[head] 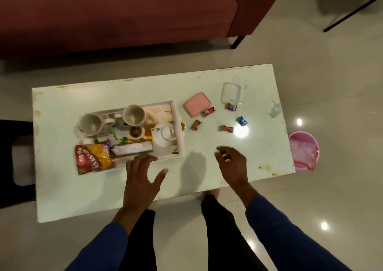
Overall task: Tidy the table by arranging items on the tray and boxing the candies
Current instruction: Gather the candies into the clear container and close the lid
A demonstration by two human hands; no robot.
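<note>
A white tray [179,125] on the pale table [83,192] holds two mugs [90,124], a white teapot [164,135], a small cup [135,132], a snack packet [93,157] and a tissue box [132,149]. Right of the tray lie a pink lid [196,104], a clear plastic box [231,92] and several wrapped candies: orange [196,124], red-and-white [209,111], red [227,128], blue [242,121], and one by the box [231,106]. My left hand [141,177] is spread open at the tray's near edge. My right hand [232,164] hovers with loosely curled fingers, holding nothing.
A dark red sofa [116,15] stands beyond the table. A pink bin [303,150] sits on the floor at the table's right end. A dark stool [14,163] is at the left end. My legs are close to the table's near edge.
</note>
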